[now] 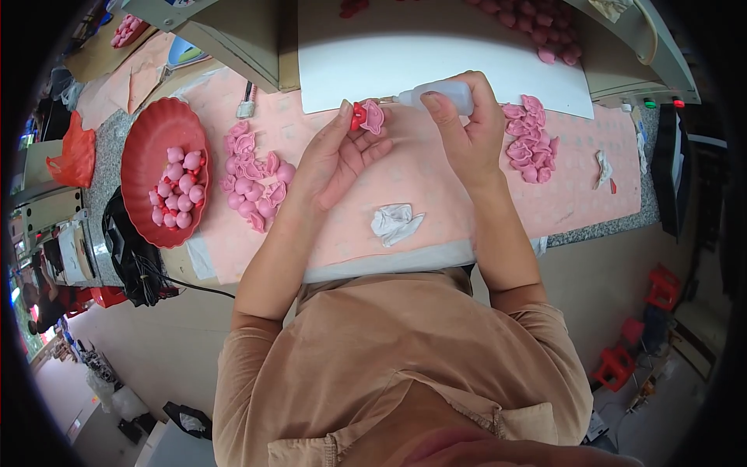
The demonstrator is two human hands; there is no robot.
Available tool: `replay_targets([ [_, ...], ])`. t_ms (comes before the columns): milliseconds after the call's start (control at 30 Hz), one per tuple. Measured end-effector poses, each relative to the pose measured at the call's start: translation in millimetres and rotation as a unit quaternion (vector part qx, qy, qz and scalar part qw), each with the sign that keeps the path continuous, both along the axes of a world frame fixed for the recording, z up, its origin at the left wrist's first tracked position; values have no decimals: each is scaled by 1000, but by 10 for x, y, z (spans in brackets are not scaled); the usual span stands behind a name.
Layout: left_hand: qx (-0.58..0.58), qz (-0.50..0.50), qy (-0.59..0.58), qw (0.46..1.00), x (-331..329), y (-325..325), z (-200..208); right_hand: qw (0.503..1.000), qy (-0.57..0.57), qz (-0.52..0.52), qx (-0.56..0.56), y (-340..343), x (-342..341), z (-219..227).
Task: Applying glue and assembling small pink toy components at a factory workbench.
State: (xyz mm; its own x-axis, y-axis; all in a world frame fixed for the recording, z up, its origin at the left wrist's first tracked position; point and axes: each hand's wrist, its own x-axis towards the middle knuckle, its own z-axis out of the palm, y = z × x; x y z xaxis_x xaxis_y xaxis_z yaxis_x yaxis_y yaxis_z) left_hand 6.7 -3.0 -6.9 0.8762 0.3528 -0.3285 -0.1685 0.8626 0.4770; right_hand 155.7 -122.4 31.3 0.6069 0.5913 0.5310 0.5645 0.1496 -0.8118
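My left hand (346, 152) pinches a small pink piece with a red part (372, 117) between thumb and fingers, its palm turned up. My right hand (475, 128) grips a translucent squeeze bottle (451, 96) tilted sideways. The bottle's thin nozzle points left and reaches close to the pink and red piece; whether they touch I cannot tell. Left of my left forearm lies a heap of pink moulded pieces (250, 187), some round, some like curled shells. More pink shell-like pieces (531, 144) lie to the right of my right hand.
A red scalloped bowl (140, 187) holds pink balls with red parts. A crumpled white cloth (397, 224) lies between my forearms. Behind my hands, a white sheet (350, 54) runs under a grey metal housing (241, 39), with pink balls (537, 23) on it. A brush (247, 105) lies left.
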Motion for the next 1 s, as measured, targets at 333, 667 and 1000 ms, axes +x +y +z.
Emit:
replay_targets([
  [333,15,-12,-6,1000,-10,2,-7,1000,-3,8,-20,5,7,-46],
  [667,31,-2,6,1000,7,-13,22,1000,-10,8,-18,5,9,-57],
  [1000,16,26,-6,1000,-9,22,-23,999,-33,9,-32,-16,26,-82],
])
